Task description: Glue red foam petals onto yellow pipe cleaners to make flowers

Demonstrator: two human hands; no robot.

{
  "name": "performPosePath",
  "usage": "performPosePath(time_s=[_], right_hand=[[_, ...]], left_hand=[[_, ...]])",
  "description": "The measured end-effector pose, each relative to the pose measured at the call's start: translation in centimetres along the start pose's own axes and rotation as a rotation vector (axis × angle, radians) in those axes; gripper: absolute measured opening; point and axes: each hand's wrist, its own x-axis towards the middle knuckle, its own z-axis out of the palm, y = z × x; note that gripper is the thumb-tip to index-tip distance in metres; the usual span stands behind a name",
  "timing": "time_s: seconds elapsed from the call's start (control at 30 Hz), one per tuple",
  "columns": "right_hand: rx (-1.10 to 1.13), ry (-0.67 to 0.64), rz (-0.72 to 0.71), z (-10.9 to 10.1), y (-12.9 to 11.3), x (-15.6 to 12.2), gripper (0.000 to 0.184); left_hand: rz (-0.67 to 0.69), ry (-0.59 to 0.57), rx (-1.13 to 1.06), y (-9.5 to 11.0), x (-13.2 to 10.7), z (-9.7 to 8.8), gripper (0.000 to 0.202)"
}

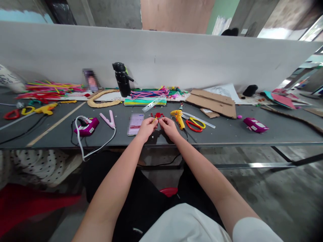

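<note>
My left hand (pixel 147 128) and my right hand (pixel 168 127) meet near the table's front edge with their fingertips pinched close together. A small yellow piece (pixel 155 119) shows at the fingertips of my left hand. Whatever my right fingers pinch is too small to make out. Just beyond the fingertips lie small red pieces (pixel 158 115) on the dark tabletop. A phone (pixel 135 124) with a lit screen lies left of my left hand. Close to my right hand rests a yellow hot glue gun (pixel 178 118), with red-and-yellow-handled scissors (pixel 196 125) beside it.
A pink hair straightener (pixel 109 119) and a purple power strip (pixel 87 127) with cords lie left. Behind stand a black bottle (pixel 122 79) and pipe cleaners (pixel 145 101) with a ruler (pixel 153 103). Cardboard (pixel 212 101) and another purple block (pixel 256 125) are right.
</note>
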Motion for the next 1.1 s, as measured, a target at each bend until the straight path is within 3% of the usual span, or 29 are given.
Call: performPosePath(time_s=[0.17,0.37,0.77,1.1], right_hand=[[-0.006,0.091,-0.013,-0.1,0.1,0.0,0.041],[-0.065,0.201,-0.089,-0.3,-0.5,-0.2,0.036],[-0.162,0.202,-0.162,-0.1,-0.6,-0.4,0.032],[-0.204,0.137,-0.181,-0.1,-0.6,-0.5,0.028]], left_hand=[[-0.061,-0.045,0.003,0.7,-0.3,-0.5,0.032],[-0.048,0.032,0.136,1.4,-0.6,-1.1,0.029],[0.111,0.015,0.468,1.7,-0.8,-1.8,0.034],[0.165,0.018,0.536,2.5,-1.4,-1.8,0.023]])
